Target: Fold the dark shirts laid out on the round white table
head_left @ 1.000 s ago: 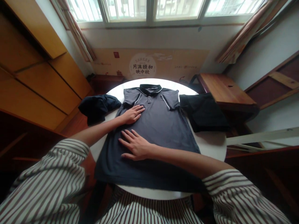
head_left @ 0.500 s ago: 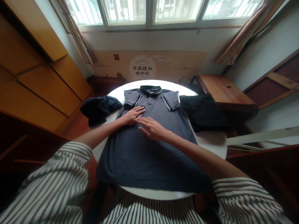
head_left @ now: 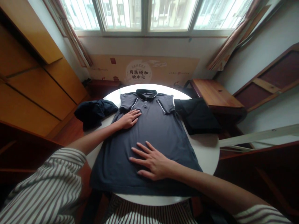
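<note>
Dark grey cloth fills my view: a polo shirt (head_left: 149, 133) lies spread flat, front up, on the round white desk (head_left: 205, 147), its collar at the far side. My left hand (head_left: 129, 119) rests flat on the shirt's chest, left of the buttons, fingers together and holding nothing. My right hand (head_left: 153, 160) presses flat on the near half, fingers spread wide, gripping nothing. A crumpled navy garment (head_left: 94, 112) sits at the desk's left edge, and a folded black garment (head_left: 197, 115) at its right.
</note>
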{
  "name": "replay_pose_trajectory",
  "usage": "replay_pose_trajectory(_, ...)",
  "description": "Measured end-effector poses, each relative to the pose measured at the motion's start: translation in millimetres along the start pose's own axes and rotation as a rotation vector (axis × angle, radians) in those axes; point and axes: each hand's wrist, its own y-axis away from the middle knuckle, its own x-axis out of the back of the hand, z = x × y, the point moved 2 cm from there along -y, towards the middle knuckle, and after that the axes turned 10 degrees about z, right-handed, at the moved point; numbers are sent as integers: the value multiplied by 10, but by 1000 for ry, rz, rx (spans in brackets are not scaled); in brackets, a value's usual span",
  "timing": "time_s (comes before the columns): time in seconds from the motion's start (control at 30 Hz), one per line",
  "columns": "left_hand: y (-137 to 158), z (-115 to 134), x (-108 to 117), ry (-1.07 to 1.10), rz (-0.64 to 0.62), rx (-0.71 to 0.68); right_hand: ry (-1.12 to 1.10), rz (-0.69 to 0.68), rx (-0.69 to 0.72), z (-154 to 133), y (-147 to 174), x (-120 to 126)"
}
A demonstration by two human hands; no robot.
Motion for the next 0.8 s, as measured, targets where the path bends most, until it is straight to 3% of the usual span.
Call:
replay_pose_trajectory(0.23, -4, 27, 40, 8, 2, 10, -63, 0, 302, -491, -199, -242)
replay_pose_trajectory(0.3, -3, 33, 43, 29, 35, 20, -95, -2, 396, -507, -396, -259)
replay_pose_trajectory(0.37, 13, 31, 45, 55, 110, 58, -119, 12, 406, -367, -626, -197)
replay_pose_trajectory(0.43, 56, 24, 51, 71, 203, 120, -84, 73, 299, -50, -829, -67)
replay_pose_trajectory(0.53, 187, 28, 71, 77, 264, 190, 72, 208, -14, 633, -930, 153)
replay_pose_trajectory(0.6, 321, 43, 94, 69, 220, 203, 169, 204, -184, 1062, -825, 234)
replay_pose_trajectory(0.67, 485, 67, 129, 40, 127, 196, 235, 183, -260, 1361, -636, 259)
replay_pose_trajectory(0.8, 830, 223, 274, -56, -55, 217, 311, 175, -322, 1557, -288, 247)
